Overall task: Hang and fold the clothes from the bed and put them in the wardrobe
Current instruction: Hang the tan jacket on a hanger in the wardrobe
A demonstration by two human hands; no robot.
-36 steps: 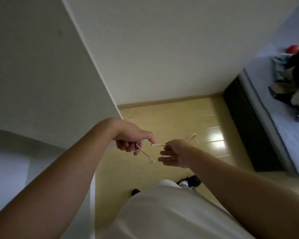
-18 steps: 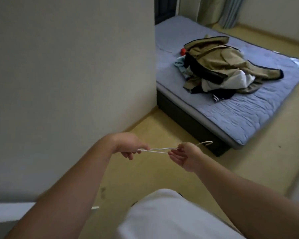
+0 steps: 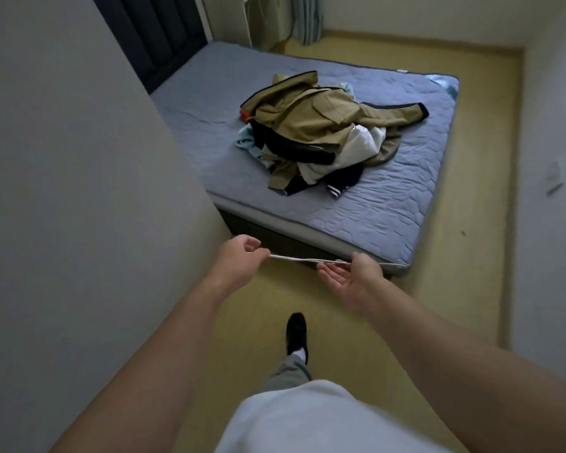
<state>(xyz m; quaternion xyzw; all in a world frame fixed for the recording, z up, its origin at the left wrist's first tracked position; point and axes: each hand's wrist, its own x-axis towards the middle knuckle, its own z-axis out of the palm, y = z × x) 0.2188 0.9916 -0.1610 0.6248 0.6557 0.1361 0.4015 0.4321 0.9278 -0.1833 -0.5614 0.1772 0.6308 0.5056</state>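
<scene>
Left hand (image 3: 239, 256) pinches one end of the hanger (image 3: 294, 258) between thumb and curled fingers. Right hand (image 3: 353, 279) lies palm up, fingers loosely extended, thumb pressing the wire near its other end. Hanger is held level in front of the near edge of the bed (image 3: 389, 210). Clothes (image 3: 334, 158) lie in one heap at mid-mattress, a tan jacket (image 3: 307, 116) on top. Person stands beside the wall (image 3: 79, 191), one black shoe (image 3: 296, 331) forward on the floor (image 3: 471, 256).

Dim, even light fills the room, with only soft shadows on the floor (image 3: 455, 289). Wide-angle distortion slants the wall (image 3: 62, 191) at the left edge; detail is soft.
</scene>
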